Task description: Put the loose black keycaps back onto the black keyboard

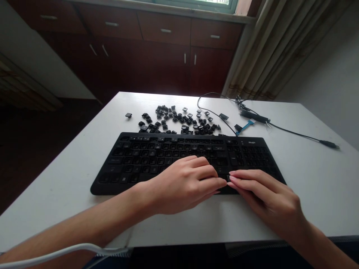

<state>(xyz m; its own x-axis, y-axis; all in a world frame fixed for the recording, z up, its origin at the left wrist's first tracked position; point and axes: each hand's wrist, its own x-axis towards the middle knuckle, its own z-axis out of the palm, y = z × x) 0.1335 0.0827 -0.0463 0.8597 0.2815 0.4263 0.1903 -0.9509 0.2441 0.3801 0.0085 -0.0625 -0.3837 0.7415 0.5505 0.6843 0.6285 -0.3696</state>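
Observation:
A black keyboard (157, 158) lies on the white table, with many of its key positions bare and some keycaps in place. Over its lower right part, my left hand (187, 183) is closed, its fingers pressed together and tips near the front edge. My right hand (269, 194) comes from the right with thumb and fingers pinched, fingertips meeting those of my left hand. A small dark keycap (229, 178) shows at the right fingertips, partly covered. What the left fingertips grip, if anything, is hidden.
Loose black keycaps (182, 118) lie scattered behind the keyboard. A blue brush (246, 126) rests near its back right corner. A black cable (294, 131) runs across the table's right side. A white cable (70, 249) crosses my left forearm.

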